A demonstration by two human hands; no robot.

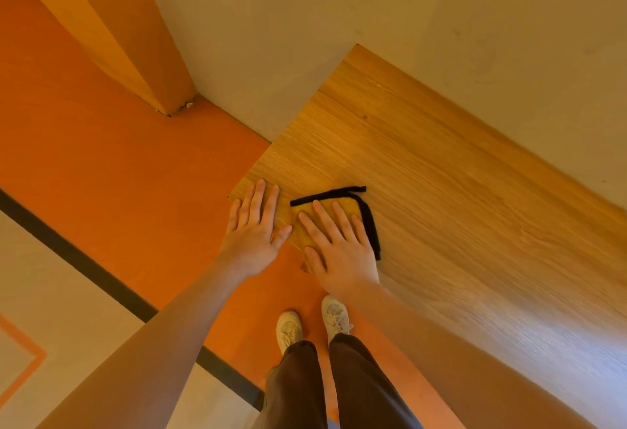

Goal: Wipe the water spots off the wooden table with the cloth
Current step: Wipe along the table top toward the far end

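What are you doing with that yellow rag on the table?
A person is wiping a wooden table that stands against the wall. The right hand presses flat on a yellow cloth with a black edge, near the table's front corner. The left hand rests flat on the wood right beside it. The person stands on an orange floor. No water spots show clearly from here.

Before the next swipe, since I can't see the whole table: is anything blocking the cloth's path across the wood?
Nothing visible. The right hand lies flat on the cloth near the table corner, the left hand beside it; the wood beyond looks bare.
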